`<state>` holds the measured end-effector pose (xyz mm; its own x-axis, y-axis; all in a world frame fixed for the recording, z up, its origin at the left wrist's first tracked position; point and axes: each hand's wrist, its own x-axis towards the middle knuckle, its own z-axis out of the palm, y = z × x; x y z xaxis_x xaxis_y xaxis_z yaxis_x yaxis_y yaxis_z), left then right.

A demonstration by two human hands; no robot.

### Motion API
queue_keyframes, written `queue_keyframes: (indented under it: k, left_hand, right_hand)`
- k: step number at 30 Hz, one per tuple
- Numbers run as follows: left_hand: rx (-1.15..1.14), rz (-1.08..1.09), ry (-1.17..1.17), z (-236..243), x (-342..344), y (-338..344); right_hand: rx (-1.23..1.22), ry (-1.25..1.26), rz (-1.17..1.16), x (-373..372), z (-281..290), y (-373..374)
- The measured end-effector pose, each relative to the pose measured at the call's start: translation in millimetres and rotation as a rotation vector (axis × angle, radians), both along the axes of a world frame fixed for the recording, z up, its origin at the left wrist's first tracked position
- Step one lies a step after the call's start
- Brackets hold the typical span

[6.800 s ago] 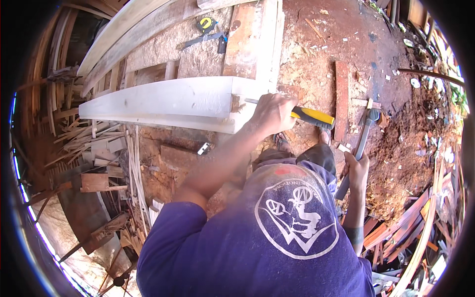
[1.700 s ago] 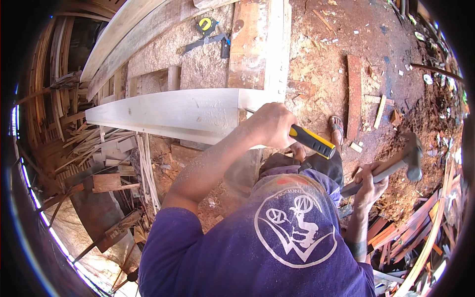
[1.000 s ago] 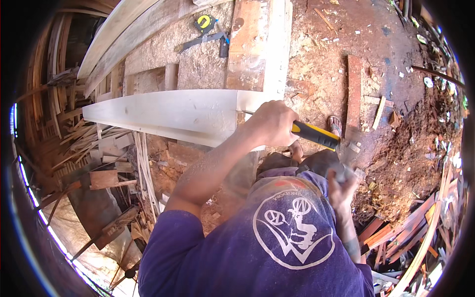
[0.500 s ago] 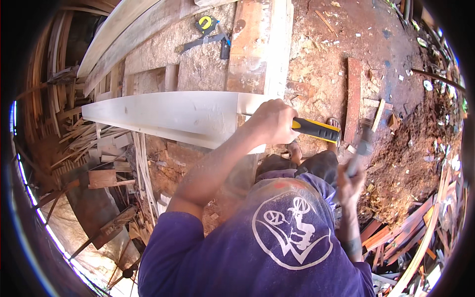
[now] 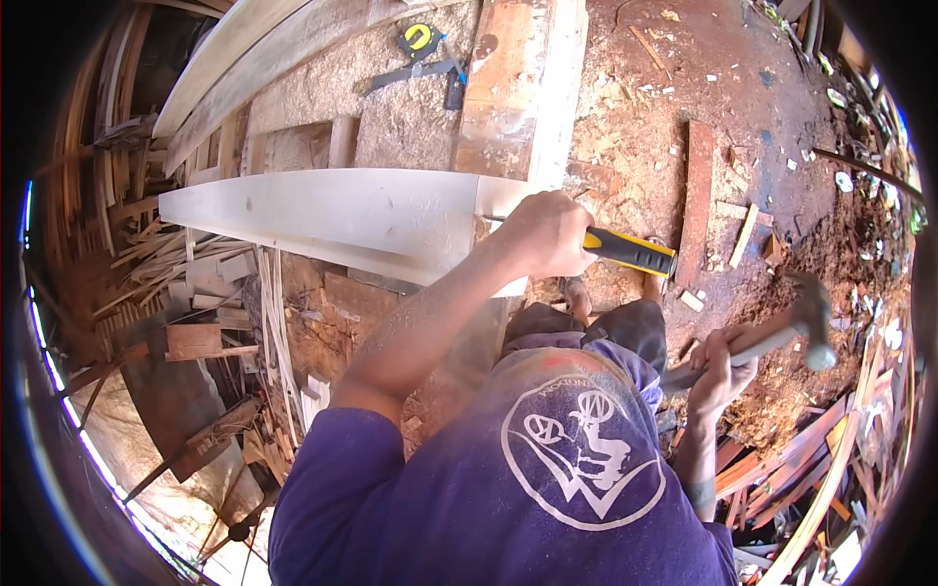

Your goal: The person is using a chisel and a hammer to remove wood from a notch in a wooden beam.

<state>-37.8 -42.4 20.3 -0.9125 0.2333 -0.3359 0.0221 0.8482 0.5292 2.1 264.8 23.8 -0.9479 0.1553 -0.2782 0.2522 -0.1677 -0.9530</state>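
My left hand [image 5: 549, 234] is closed round a chisel [image 5: 633, 253] with a black and yellow handle. Its thin metal blade shows on the other side of the fist, against the end of a long pale timber [image 5: 342, 210]. Off to the right, my right hand [image 5: 721, 376] grips a claw hammer [image 5: 767, 337] by its handle, well apart from the chisel. The hammer's head is at the far right of the hand, slightly blurred. The exact contact of the chisel's tip with the wood is partly hidden by my left hand.
A yellow and black tape measure [image 5: 418, 39] and a dark try square [image 5: 415, 76] lie beyond the timber. Long planks [image 5: 239, 73] stretch across the upper left. Offcuts [image 5: 200, 342] pile up at left, wood scraps [image 5: 801, 459] at lower right. A reddish board [image 5: 696, 195] lies on the ground.
My right hand has swung the hammer down and to the right, away from the chisel. My left hand keeps its grip on the chisel, almost in place.
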Motion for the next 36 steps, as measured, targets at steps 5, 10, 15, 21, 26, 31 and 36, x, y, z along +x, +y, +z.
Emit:
queue_keyframes:
  k: [5,10,15,21,26,31,36]
  left_hand:
    - [-0.006,0.012,-0.012,-0.9,-1.4,1.5]
    - [-0.037,0.046,0.15,1.0,4.3,6.2]
    - [-0.106,0.038,0.094,-5.6,-12.0,32.5]
    - [-0.214,0.229,-0.168,-29.4,-45.6,32.5]
    - [-0.135,0.245,-0.194,-17.7,-46.0,30.4]
    - [-0.015,-0.074,0.096,37.7,1.9,44.3]
    - [0.029,-0.076,0.152,23.5,19.2,40.2]
  right_hand:
    - [0.461,-0.09,0.572,18.6,-16.2,-26.7]
    - [0.444,-0.144,0.404,6.1,-33.3,15.0]
    - [0.253,-0.177,0.205,-8.5,-10.0,22.1]
    - [0.217,-0.163,0.174,-6.9,5.9,25.2]
    - [0.217,-0.142,0.15,6.3,5.4,37.5]
    - [0.219,-0.177,0.103,19.6,-3.0,49.6]
    - [0.176,-0.198,0.055,25.5,-4.2,49.0]
